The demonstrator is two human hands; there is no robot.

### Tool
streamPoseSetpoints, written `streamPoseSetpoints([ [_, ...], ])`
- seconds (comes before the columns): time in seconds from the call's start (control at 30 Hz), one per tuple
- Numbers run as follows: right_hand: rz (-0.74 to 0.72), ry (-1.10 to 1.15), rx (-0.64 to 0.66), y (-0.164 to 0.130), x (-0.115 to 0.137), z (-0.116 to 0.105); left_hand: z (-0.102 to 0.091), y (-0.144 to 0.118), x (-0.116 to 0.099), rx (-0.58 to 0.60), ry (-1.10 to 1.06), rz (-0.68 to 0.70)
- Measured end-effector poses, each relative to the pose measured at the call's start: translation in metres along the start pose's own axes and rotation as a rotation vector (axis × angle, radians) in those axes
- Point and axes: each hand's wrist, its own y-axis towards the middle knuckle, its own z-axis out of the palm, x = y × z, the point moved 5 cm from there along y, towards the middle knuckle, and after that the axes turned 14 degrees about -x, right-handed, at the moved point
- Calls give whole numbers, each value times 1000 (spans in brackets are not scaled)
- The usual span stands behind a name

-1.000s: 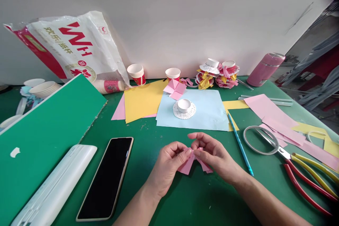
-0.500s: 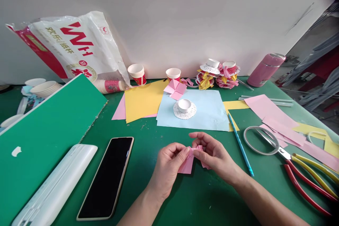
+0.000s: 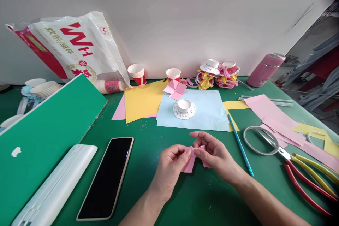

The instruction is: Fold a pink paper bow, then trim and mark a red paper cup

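My left hand (image 3: 171,167) pinches the left part of a small folded piece of pink paper (image 3: 189,166) between thumb and fingers. The right side of the same paper is gripped by my right hand (image 3: 212,153), whose index finger is raised. The thumbs almost meet at the paper's gathered middle, and the fingers hide much of it. Beyond my hands, a fringed white paper cup piece (image 3: 184,108) rests on a light blue sheet (image 3: 206,113). Behind it lies a creased pink square (image 3: 175,89).
A phone (image 3: 106,178) and a white device (image 3: 55,187) lie left, beside a green board (image 3: 53,127). To the right are a blue pencil (image 3: 241,144), a tape roll (image 3: 246,141) over scissors (image 3: 284,153), and pink strips (image 3: 283,130). Cups (image 3: 137,74), paper decorations (image 3: 206,77) and a bottle (image 3: 266,70) stand behind.
My left hand and the left part of the pink paper have shifted slightly right, closer to my right hand. Everything else lies as before.
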Motion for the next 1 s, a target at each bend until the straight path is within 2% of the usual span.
streamPoseSetpoints([
  [0.33,11,84,46,-1,1,0,1,1,2,63,-155,-60],
  [0.57,-6,-14,-7,-2,3,-1,0,1,-3,56,-107,-8],
  [0.8,4,-86,48,-4,0,1,2,-1,-6,63,-23,36],
  [0.9,26,-80,20,-4,0,2,-1,-3,-8,-13,99,138],
  [1.0,32,-84,-18,-3,0,2,-6,-8,-18,-162,274,421],
])
